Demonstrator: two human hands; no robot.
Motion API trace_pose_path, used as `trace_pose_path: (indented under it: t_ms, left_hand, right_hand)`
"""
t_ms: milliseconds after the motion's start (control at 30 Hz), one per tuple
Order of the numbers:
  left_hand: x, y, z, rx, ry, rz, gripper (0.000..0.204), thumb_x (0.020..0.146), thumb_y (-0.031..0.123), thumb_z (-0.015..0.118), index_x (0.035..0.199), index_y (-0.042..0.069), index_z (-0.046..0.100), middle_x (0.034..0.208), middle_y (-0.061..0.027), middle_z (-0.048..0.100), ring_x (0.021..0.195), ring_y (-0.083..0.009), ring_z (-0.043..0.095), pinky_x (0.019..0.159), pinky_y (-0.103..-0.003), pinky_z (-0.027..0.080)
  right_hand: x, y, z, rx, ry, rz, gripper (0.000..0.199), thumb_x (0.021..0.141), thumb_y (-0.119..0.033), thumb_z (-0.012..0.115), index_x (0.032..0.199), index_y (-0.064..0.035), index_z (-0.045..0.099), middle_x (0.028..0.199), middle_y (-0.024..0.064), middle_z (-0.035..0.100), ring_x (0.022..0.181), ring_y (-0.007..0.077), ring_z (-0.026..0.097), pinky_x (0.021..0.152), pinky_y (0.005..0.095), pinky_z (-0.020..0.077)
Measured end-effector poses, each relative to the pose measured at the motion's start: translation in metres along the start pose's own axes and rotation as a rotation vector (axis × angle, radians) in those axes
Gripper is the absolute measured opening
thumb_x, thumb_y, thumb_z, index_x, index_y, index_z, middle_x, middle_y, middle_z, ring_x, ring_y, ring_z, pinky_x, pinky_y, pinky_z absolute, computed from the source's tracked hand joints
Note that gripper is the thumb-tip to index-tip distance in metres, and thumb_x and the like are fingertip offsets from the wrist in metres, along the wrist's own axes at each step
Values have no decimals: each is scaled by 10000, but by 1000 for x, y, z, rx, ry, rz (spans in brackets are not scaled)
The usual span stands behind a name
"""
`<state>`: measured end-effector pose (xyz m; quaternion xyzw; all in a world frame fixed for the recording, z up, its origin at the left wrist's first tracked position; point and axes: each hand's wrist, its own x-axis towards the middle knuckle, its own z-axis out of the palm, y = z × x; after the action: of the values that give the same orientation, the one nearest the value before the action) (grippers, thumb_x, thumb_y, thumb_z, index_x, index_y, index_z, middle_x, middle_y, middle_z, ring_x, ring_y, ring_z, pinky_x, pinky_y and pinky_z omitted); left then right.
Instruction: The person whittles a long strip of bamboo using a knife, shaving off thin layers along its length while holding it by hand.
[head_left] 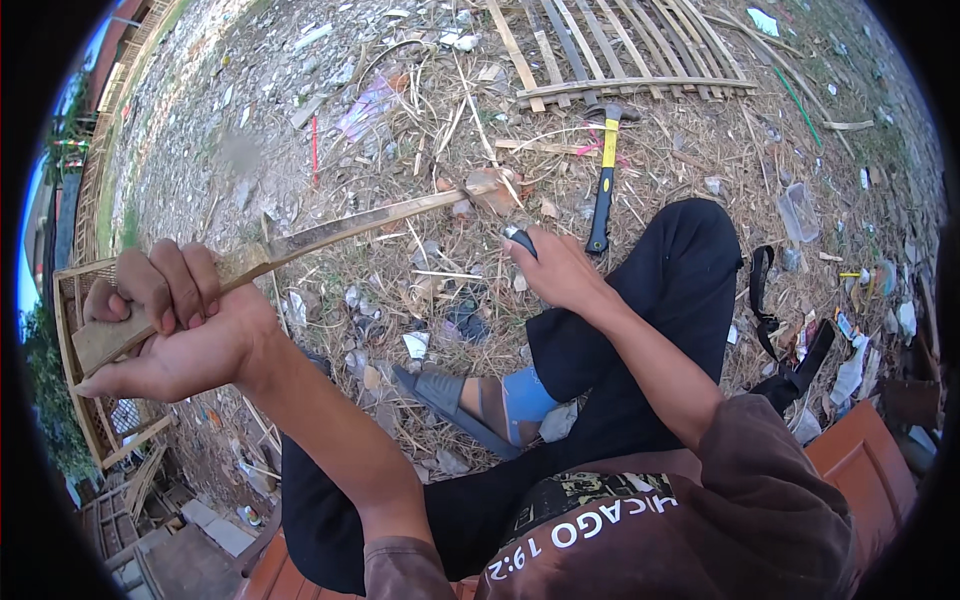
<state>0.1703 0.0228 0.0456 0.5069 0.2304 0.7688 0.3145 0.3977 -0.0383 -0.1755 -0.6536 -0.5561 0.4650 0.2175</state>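
Note:
My left hand is closed around the near end of a long split strip of bamboo or wood, raised at the left. The strip slants away to the right. Its far end meets a short, reddish-brown wood block on the ground. In my right hand, just below that block, is a tool with a dark handle. The handle's end pokes out past my thumb; the rest is hidden, and its kind does not show. Beyond my right knee lies a hammer with a yellow and black handle.
A slatted bamboo panel lies at the top. A woven bamboo frame stands at the left. My sandalled foot is below the strip. At the right are a clear plastic tub and a black strap. Stones, straw and litter cover the ground.

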Motion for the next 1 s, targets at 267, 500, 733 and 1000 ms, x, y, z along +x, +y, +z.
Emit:
trace_pose_path:
  t_ms: [267, 500, 733, 1000]
  left_hand:
    - [-3, 0, 4, -8, 18, 20, 668, 841, 791, 355, 775, 131, 435, 542, 40, 251, 405, -45, 189, 358, -194, 120]
    - [-3, -2, 0, 86, 66, 10, 511, 911, 649, 461, 762, 163, 417, 510, 49, 235, 380, -33, 167, 329, -196, 105]
    - [-11, 3, -7, -139, -189, -40, 446, 970, 534, 453, 707, 197, 327, 486, 61, 229, 377, -35, 175, 350, -210, 127]
    - [-26, 12, -2, -220, -380, -15, 430, 991, 426, 456, 681, 202, 262, 470, 71, 236, 365, -26, 177, 357, -197, 131]
  right_hand:
    - [7, 31, 20, 14, 83, 65, 394, 940, -348, 522, 936, 42, 576, 721, 286, 620, 732, 484, 611, 711, 537, 460]
    - [-2, 49, 24, -9, 119, 91, 381, 943, -335, 512, 939, 42, 568, 758, 302, 617, 784, 477, 615, 712, 542, 451]
    - [-31, -8, 5, 132, 29, -92, 396, 959, -378, 511, 894, 11, 546, 657, 218, 592, 643, 403, 607, 622, 483, 442]
    - [-46, -74, -13, 208, -64, -291, 400, 969, -386, 508, 898, 7, 537, 622, 226, 573, 625, 425, 593, 593, 491, 434]
